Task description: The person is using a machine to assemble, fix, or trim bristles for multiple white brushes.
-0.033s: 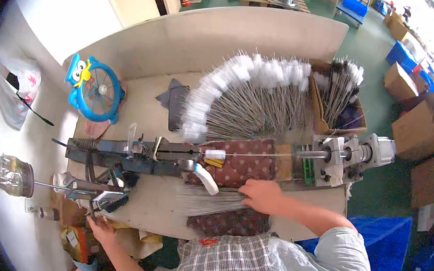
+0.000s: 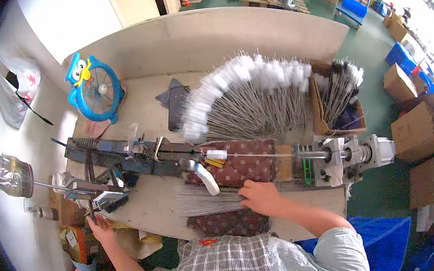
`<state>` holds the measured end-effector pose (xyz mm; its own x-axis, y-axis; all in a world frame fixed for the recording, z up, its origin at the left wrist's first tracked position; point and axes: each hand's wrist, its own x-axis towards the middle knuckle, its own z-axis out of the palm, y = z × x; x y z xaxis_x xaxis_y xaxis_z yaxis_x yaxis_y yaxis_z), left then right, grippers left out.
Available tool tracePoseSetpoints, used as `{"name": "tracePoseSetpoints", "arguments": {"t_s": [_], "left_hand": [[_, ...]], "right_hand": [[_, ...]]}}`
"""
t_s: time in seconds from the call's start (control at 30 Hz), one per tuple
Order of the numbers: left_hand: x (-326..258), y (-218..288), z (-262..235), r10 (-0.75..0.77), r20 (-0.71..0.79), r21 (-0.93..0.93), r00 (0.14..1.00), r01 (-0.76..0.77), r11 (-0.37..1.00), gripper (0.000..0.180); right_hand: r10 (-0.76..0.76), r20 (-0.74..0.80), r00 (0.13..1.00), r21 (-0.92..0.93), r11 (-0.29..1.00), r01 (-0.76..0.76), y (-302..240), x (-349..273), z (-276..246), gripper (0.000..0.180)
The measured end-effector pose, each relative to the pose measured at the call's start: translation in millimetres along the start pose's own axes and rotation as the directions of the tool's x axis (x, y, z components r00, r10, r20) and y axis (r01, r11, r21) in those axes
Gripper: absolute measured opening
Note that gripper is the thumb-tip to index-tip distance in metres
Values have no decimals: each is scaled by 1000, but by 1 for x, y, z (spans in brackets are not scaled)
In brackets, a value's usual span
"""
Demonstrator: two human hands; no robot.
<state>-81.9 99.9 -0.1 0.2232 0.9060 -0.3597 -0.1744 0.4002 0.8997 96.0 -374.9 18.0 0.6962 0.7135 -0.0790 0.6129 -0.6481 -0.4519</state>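
Had right hand [image 2: 259,196] on the thin wires [image 2: 204,201], lying mostly toward its nine o'clock, left hand [image 2: 101,228] at a metal lever [image 2: 91,209] — could not tell whether closed or loose. Saw white-headed brushes [image 2: 250,99] fanned at twelve on the pale table [image 2: 150,200], cardboard boxes [image 2: 424,128] at two on green floor [image 2: 368,51].

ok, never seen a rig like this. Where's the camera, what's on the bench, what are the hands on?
No robot: a head-worn fisheye camera looks down at a person's bare hands. Across the bench runs a long metal machine, with a white-bristled brush head mounted near its middle. Behind it, wire-stemmed white brushes fan out beside a cardboard box of more. The right hand is at the right end of the loose wires; the left seems to grip a dark lever.
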Motion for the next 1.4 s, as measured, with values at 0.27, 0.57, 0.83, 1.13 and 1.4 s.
{"name": "tracePoseSetpoints", "arguments": {"t_s": [0.27, 0.57, 0.83, 1.13, 1.4], "left_hand": [[-32, -59, 10, -129, 125, -128, 984, 145, 981, 36], [-207, -90, 151, -384, 601, 131, 701, 388, 912, 27], [-285, -83, 222, -629, 567, 345, 532, 540, 768, 16], [-249, -13, 184, -543, 781, 163, 310, 737, 656, 46], [-247, -25, 178, -659, 747, 641, -83, 352, 682, 22]], "right_hand": [[100, -55, 993, 26, 995, -98, 7, 4, -34, 20], [72, 30, 997, -117, 991, -68, 7, 3, -3, 11], [170, -14, 985, -89, 981, -170, 17, -10, -36, 14], [-123, -265, 956, -327, 945, 31, 6, 15, -92, 16], [-99, -168, 981, -266, 963, 51, 20, 23, -80, 14]]}}
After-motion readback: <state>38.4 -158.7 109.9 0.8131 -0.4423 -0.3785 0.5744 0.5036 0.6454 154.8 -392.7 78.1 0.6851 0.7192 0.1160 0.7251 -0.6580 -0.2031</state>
